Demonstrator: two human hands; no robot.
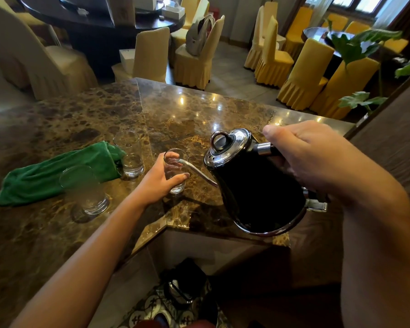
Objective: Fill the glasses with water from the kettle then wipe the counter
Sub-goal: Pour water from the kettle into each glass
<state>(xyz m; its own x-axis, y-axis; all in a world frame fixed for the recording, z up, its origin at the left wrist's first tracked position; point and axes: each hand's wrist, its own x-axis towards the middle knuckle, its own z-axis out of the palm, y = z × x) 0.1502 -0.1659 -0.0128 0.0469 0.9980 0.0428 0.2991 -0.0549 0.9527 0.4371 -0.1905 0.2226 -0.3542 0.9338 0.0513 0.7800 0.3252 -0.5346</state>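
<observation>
Kettle (253, 185) tilted left, spout tip inside glass (175, 171); right hand (317, 157) grips handle, left hand (156, 183) clasps glass.

**Pouring at the marble counter**

Right hand (317, 157) grips the handle of a black gooseneck kettle (258, 185), tilted w/ spout tip inside the middle glass (175, 171). Left hand (161, 183) wraps around that glass, which stands on the counter (187, 114). Two other glasses: far one (129, 153) has some water, near one (84, 189) looks blurry. Green cloth (57, 171) lies crumpled just behind them.
</observation>
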